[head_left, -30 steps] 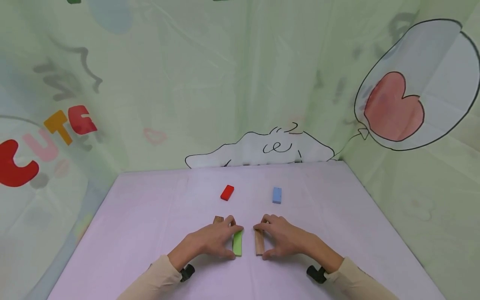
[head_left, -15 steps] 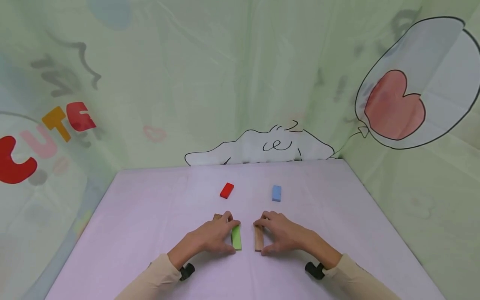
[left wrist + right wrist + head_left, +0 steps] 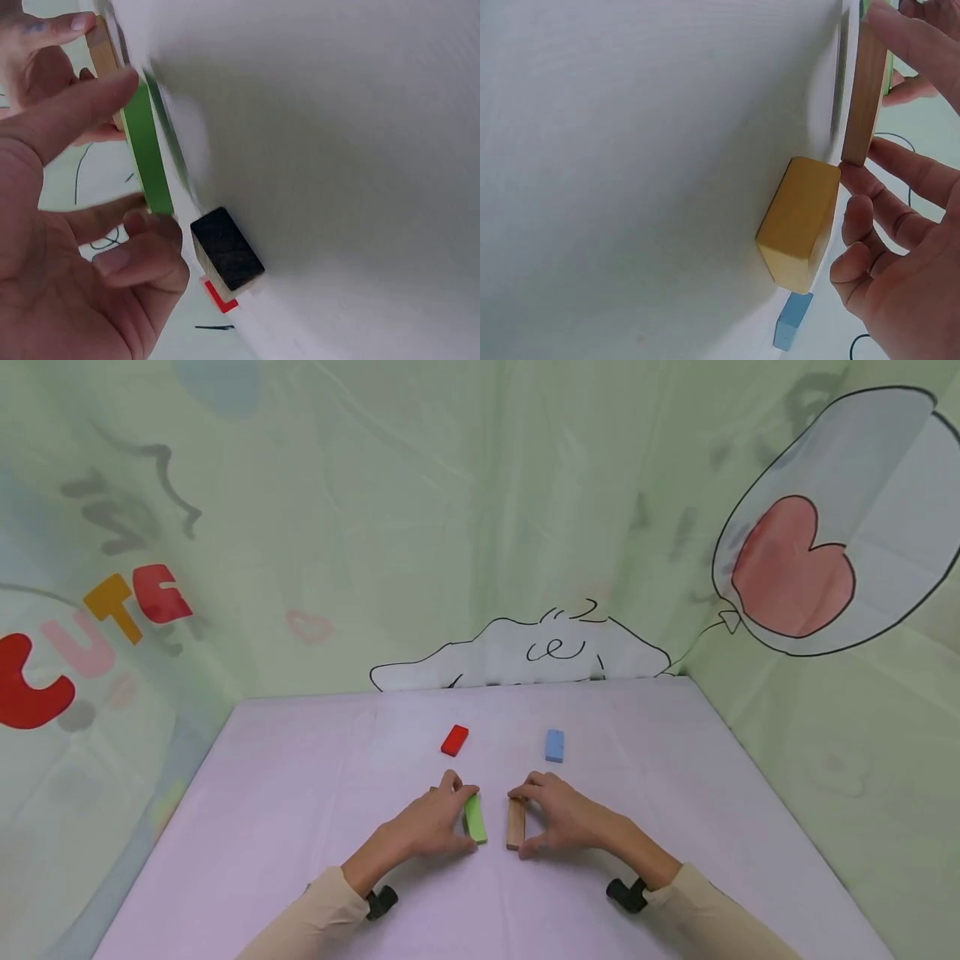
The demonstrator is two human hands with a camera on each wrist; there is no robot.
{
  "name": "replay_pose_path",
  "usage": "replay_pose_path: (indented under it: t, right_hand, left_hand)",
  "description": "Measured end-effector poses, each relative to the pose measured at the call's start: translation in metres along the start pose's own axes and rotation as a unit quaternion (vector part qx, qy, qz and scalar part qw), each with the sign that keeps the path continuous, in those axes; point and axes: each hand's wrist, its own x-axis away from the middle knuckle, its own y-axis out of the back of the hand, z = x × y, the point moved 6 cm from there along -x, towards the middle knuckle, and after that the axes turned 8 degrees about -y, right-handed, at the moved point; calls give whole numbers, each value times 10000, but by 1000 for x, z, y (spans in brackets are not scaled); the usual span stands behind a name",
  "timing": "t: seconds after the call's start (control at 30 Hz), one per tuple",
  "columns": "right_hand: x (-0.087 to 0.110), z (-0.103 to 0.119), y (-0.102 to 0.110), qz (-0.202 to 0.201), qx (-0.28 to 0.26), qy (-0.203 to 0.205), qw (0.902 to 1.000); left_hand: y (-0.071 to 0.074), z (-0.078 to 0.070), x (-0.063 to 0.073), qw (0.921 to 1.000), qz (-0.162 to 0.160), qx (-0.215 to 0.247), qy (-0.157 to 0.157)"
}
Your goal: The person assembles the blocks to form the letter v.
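Between thumb and fingers, my left hand (image 3: pixel 423 827) pinches a green block (image 3: pixel 475 821) by its two ends. My right hand (image 3: pixel 566 817) grips a plain wooden block (image 3: pixel 515 825) likewise. The two blocks stand side by side with a gap between them, the green one slightly slanted. A thin shadow strip runs beside each in the wrist views; whether they touch the table I cannot tell. Near my left fingers lies a wooden block with a black face (image 3: pixel 227 249), mostly hidden in the head view. Beside my right fingers is a yellow block (image 3: pixel 799 214), hidden by that hand in the head view.
Farther back on the pale table (image 3: pixel 315 752) lie a red block (image 3: pixel 454 741) and a blue block (image 3: pixel 554 746). A printed cloth (image 3: pixel 360 527) stands behind the table and along both sides.
Both hands have shifted a little away from the body, carrying the green and wooden blocks with them. The green block has turned slightly. The red and blue blocks stay put.
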Motion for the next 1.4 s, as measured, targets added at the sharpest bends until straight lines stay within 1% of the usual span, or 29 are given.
replay_pose_path:
  t: [0.13, 0.3, 0.5, 0.73, 0.97, 1.17, 1.4]
  right_hand:
    - [-1, -1, 2, -35, -139, -45, 9999]
    - [-1, -1, 3, -54, -173, -84, 9998]
    - [-3, -1, 2, -189, -152, -111, 9996]
    - [-8, -3, 1, -319, -101, -266, 9991]
    - [-9, -5, -2, -399, -80, -353, 9985]
    - [-8, -3, -1, -408, -68, -319, 9986]
    - [-9, -2, 0, -319, -170, -354, 9987]
  left_hand:
    - [2, 0, -2, 9996, -178, 132, 147]
    - [0, 0, -5, 9989, -194, 341, 257]
    - [-2, 1, -6, 9979, -179, 557, 272]
    - [-1, 2, -9, 9929, -274, 1066, 445]
    - [-2, -1, -8, 9907, -326, 1178, 593]
    - [-2, -2, -8, 9893, -411, 1240, 656]
    - [-6, -4, -11, 9901, -353, 1175, 677]
